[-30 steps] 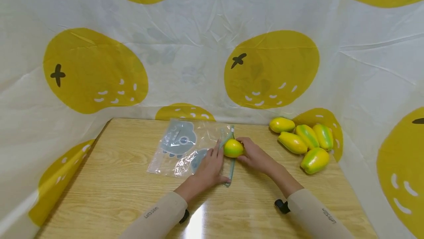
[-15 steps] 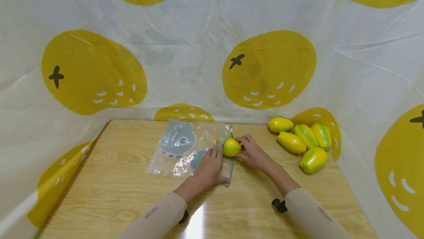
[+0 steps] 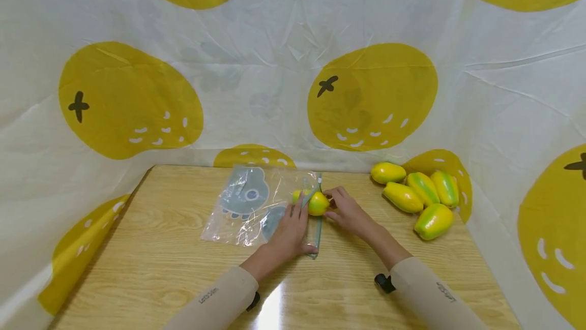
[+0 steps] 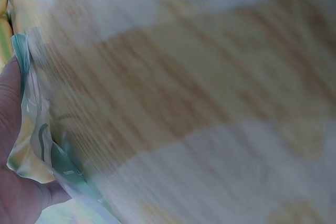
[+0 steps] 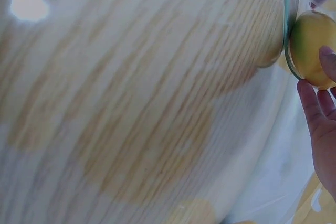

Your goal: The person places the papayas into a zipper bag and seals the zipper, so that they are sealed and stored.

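Observation:
A clear zip bag (image 3: 247, 233) with a blue-grey cartoon print lies flat on the table, its green-edged mouth facing right. My left hand (image 3: 287, 228) lies over that end and holds the mouth's edge, fingers pointing away and thumb near the lower corner. In the mouth sits a yellow-green papaya (image 3: 317, 204), its far end showing through the plastic beyond my left fingers. My right hand (image 3: 350, 211) grips the papaya's near end with thumb and fingertips. From the right wrist view, the papaya (image 5: 312, 43) touches the bag's rim (image 5: 286, 24).
Several more papayas (image 3: 404, 197) lie grouped at the back right of the wooden table (image 3: 151, 264). A white cloth (image 3: 265, 91) printed with yellow fruit stands around the table's back and sides.
My right hand has moved slightly left, pushing the papaya farther into the bag's mouth. More of its far end shows through the plastic. The left hand stays almost in place.

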Available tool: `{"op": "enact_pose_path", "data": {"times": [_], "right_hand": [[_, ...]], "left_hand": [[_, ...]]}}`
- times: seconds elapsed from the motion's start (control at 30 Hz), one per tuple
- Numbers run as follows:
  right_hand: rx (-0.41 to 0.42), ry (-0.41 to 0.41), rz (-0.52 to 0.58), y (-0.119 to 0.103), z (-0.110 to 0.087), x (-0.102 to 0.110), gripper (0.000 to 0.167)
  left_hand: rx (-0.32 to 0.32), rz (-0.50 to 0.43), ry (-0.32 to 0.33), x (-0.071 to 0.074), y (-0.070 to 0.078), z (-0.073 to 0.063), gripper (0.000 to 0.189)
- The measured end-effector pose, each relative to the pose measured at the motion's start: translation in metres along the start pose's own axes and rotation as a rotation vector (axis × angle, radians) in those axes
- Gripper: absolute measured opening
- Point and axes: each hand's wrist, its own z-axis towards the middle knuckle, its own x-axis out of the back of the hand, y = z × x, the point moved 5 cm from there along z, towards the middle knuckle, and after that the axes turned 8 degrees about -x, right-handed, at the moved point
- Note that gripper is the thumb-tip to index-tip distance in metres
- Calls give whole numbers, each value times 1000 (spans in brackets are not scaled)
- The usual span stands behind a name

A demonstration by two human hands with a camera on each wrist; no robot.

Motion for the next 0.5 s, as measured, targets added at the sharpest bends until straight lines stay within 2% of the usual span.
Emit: {"op": "enact_pose_path", "data": {"times": [0.33, 0.5], "right_hand": [[-31, 22, 46, 6, 7, -8, 49], [-80, 18, 48, 6, 13, -4, 44]], "left_hand": [[-25, 21, 16, -3, 1, -1, 140], [-34, 11, 20, -2, 2, 1, 138]]}}
